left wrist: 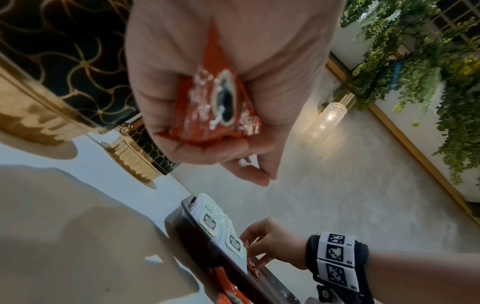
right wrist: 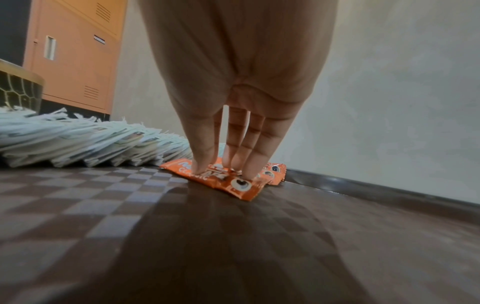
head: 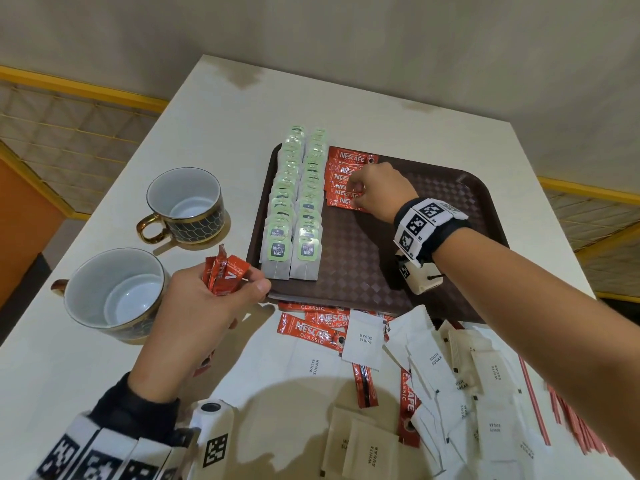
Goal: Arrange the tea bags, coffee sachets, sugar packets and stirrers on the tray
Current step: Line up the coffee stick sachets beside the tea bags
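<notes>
— Where are my hands?
— My right hand (head: 372, 192) presses straight fingers on the coffee sachets (head: 346, 183) rowed on the tray (head: 363, 271), long axes crosswise. My left hand (head: 207, 299) grips spare sachets (head: 223, 273), probably three, nearer the desk (head: 207, 140) edge.

The tray (head: 363, 265) is showing dark plastic with a checkered texture. Coffee sachets (head: 346, 178) are gleaming as glossy foil, the sugar packets (head: 362, 337) are looking like matt paper, and the cups (head: 187, 206) are shining, glazed and gold-trimmed.

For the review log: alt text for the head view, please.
Right hand presses a coffee sachet onto the tray beside two tea bag rows; left hand grips more sachets.
</notes>
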`<state>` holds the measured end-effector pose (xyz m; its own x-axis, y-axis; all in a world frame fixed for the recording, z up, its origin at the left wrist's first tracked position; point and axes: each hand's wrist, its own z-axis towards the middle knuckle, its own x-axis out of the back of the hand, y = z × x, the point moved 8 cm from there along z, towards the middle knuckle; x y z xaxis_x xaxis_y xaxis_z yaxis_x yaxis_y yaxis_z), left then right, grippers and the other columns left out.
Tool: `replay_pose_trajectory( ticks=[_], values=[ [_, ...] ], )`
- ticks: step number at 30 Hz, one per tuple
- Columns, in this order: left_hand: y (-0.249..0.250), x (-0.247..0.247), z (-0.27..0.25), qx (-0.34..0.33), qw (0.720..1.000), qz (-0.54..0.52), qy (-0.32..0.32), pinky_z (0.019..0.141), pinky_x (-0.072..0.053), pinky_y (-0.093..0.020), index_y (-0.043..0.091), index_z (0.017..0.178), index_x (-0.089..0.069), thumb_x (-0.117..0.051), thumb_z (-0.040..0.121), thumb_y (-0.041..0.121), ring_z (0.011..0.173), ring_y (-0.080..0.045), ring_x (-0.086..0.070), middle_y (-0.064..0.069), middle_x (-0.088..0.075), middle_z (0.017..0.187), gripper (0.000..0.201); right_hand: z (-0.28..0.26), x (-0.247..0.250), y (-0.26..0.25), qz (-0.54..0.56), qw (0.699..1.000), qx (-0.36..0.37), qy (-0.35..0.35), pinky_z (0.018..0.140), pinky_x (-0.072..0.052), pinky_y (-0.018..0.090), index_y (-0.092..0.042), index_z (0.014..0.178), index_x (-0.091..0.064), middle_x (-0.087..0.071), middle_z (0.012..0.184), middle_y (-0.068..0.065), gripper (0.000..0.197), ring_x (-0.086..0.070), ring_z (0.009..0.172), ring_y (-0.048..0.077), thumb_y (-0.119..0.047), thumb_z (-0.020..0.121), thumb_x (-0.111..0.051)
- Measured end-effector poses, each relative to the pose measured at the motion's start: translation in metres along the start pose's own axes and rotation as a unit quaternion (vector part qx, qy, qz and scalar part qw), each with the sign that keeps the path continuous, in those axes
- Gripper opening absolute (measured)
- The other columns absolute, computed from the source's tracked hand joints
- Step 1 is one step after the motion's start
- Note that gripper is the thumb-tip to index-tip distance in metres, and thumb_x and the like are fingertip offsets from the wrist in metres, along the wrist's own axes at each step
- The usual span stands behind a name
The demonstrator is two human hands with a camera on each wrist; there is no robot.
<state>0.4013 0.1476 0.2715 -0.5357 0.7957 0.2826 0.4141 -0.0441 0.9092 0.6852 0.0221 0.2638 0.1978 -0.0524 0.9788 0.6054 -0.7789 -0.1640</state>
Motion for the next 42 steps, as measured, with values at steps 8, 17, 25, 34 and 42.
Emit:
replay_pose_trajectory(
  ticks=[8, 17, 25, 34, 42],
  values=[
    [0.002, 0.001, -0.002, -0.007, 1.000, -0.015, -0.003, 0.041, -0.041, -0.009, 0.020, 0.079, -0.074, -0.075, 0.082, 0.021, 0.045, 0.001, -0.054, 0.009, -0.068, 0.059, 0.003, 0.000, 0.005, 0.005, 0.021, 1.000, 0.009, 0.005, 0.085, -0.053, 0.043, -0.014, 0.106, -0.068, -0.064, 0.105, 0.008, 0.030, -0.060, 0.097, 0.026, -0.027, 0.080, -0.076],
    [0.004, 0.002, -0.004, 0.000, 1.000, -0.010, 0.000, 0.041, -0.040, -0.008, 0.021, 0.081, -0.074, -0.075, 0.082, 0.021, 0.046, 0.004, -0.055, 0.013, -0.067, 0.057, 0.002, 0.005, 0.000, 0.009, 0.013, 0.999, 0.019, -0.023, 0.078, -0.049, 0.033, -0.013, 0.098, -0.066, -0.060, 0.097, 0.004, 0.028, -0.058, 0.094, 0.024, -0.025, 0.076, -0.080],
    [0.004, 0.001, -0.004, 0.005, 1.000, 0.008, 0.003, 0.040, -0.039, -0.008, 0.023, 0.081, -0.073, -0.074, 0.082, 0.026, 0.046, 0.005, -0.056, 0.015, -0.064, 0.052, 0.004, 0.024, 0.005, -0.004, 0.024, 0.999, 0.046, -0.013, 0.082, -0.048, 0.036, -0.005, 0.107, -0.060, -0.062, 0.108, 0.010, 0.034, -0.060, 0.097, 0.025, -0.036, 0.092, -0.061],
    [-0.002, 0.007, -0.003, 0.011, 1.000, -0.019, 0.021, 0.050, -0.041, -0.019, 0.022, 0.076, -0.074, -0.076, 0.081, 0.023, 0.046, -0.001, -0.055, 0.007, -0.071, 0.064, 0.006, 0.035, -0.015, -0.017, -0.041, 0.995, 0.079, -0.054, 0.081, -0.041, 0.037, -0.003, 0.105, -0.060, -0.058, 0.109, 0.014, 0.047, -0.056, 0.101, 0.030, -0.047, 0.098, -0.046],
    [-0.001, 0.004, -0.005, 0.007, 1.000, -0.008, 0.013, 0.045, -0.039, -0.012, 0.021, 0.078, -0.074, -0.075, 0.082, 0.023, 0.044, 0.001, -0.054, 0.010, -0.068, 0.059, 0.005, 0.031, -0.015, -0.018, -0.041, 0.994, 0.081, -0.061, 0.084, -0.045, 0.038, -0.005, 0.114, -0.059, -0.062, 0.115, 0.014, 0.049, -0.058, 0.105, 0.031, -0.049, 0.099, -0.042]
  ],
)
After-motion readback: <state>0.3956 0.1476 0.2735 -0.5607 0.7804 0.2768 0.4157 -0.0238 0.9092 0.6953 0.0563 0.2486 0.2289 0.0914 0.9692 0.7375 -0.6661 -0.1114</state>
